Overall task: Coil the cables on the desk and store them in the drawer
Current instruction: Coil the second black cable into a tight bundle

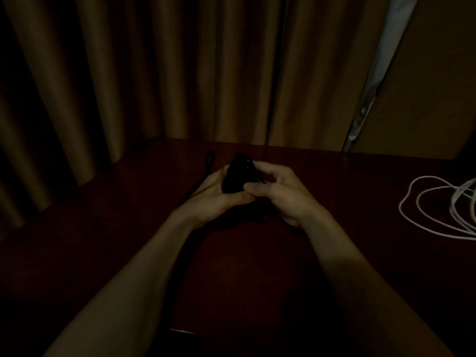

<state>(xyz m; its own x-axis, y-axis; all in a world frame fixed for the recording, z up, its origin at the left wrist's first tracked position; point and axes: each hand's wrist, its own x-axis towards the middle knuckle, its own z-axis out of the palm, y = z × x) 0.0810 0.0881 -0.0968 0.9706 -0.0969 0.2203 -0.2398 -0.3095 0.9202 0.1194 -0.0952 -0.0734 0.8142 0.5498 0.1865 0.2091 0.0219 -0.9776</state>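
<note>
The room is very dim. Above the dark wooden desk (103, 240), my left hand (219, 199) grips a black bundle of coiled cable (238, 173) from below and the left. My right hand (280, 189) curls round the bundle's right side, thumb on its lower edge. A loose black strand (206, 168) trails from the bundle across the desk to the far left, ending in a small loop. A white cable (438, 210) lies in loose loops at the desk's right edge. No drawer is visible.
Heavy brown curtains (154, 73) hang close behind and to the left of the desk. A pale gap in the curtains (381, 65) shows at the upper right. A dark object's edge (180, 331) shows at the near side of the desk.
</note>
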